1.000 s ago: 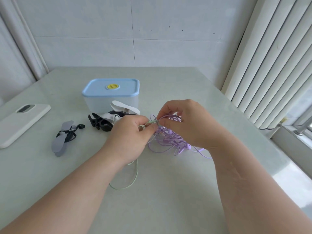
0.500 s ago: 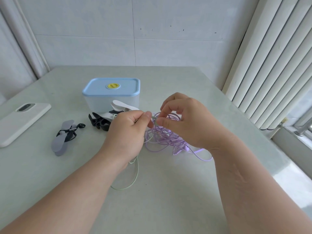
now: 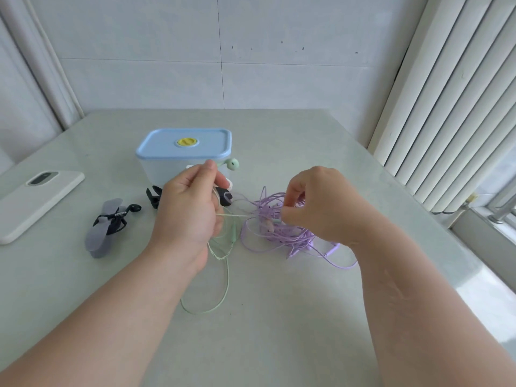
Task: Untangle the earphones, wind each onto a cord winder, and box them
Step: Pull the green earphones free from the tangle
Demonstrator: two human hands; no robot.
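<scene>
My left hand pinches the pale green earphone cord, with a green earbud sticking out above its fingers. The green cord loops down onto the table and runs right into the purple tangle. My right hand pinches strands of the tangled purple earphones, which lie in a heap on the table. A black earphone wound on a grey cord winder lies to the left. More winders, black and white, sit partly hidden behind my left hand. The clear box with a blue lid stands shut behind them.
A white phone lies face down at the table's left edge. A tiled wall stands behind the pale green table. Vertical blinds and a window sill run along the right side.
My hands have drawn apart: the left rose and pulled a green earbud free of the tangle, the right shifted right onto the purple cords. The green cord now stretches between them.
</scene>
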